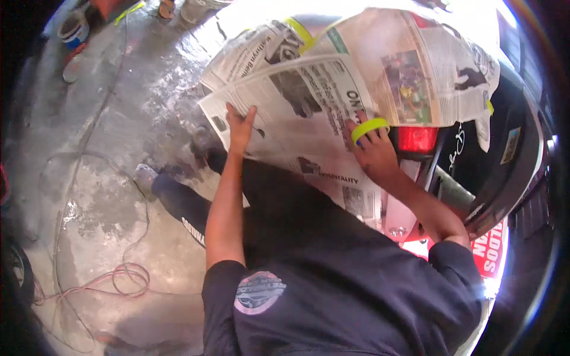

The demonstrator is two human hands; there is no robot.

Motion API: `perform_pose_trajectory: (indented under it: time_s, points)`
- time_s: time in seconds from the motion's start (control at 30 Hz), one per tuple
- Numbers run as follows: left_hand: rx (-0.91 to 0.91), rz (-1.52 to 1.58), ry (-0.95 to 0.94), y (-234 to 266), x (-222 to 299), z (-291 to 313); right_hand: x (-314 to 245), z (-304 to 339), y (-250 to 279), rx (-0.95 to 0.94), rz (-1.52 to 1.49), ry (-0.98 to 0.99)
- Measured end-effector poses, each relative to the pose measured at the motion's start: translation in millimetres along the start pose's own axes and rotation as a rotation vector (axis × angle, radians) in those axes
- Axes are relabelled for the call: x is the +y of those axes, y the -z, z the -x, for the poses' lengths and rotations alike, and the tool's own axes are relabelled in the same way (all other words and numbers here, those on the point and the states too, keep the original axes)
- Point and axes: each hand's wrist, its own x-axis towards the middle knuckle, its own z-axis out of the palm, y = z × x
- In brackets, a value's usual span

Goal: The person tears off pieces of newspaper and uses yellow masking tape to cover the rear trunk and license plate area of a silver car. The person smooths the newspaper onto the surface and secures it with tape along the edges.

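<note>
A loose newspaper sheet (pixel 279 127) lies against the rounded body of a vehicle, overlapping other sheets (pixel 362 44) there. My left hand (pixel 240 129) rests on the left part of this sheet near its edge, fingers spread. My right hand (pixel 377 155) touches the sheet's right side and holds a yellow-green roll of masking tape (pixel 371 126), its ring around the fingers. Strips of the same tape (pixel 300 34) fasten the sheets behind. Just right of my right hand shows a red tail light (pixel 415 140), partly under the paper.
A black curved panel (pixel 504 160) with white handwriting is at the right. On the stained concrete floor (pixel 160 107) lie a thin hose (pixel 127 279) in loops and a long cable (pixel 98 124). A bucket (pixel 72 29) stands at the far left.
</note>
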Motion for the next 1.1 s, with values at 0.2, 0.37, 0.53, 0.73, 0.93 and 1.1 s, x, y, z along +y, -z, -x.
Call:
perform_pose_trajectory:
  time_s: [0.2,0.37,0.53,0.73,0.93,1.1]
  points:
    - [-0.037,-0.073,-0.276,-7,69,38,2,-1,10,0.142,-0.018,0.064]
    - [-0.044,-0.128,-0.359,-16,121,59,11,-9,52,-0.008,-0.17,0.203]
    - [-0.225,0.19,-0.265,12,210,125,-11,-24,87,0.225,-1.312,0.052]
    - [-0.566,0.237,-0.36,73,282,164,-20,-46,106,0.004,-1.935,0.27]
    - [-0.348,0.227,-0.349,97,283,187,-44,-76,122,0.483,-1.409,0.284]
    - [-0.146,0.278,-0.271,105,281,207,-69,-88,123,0.895,-1.105,0.215]
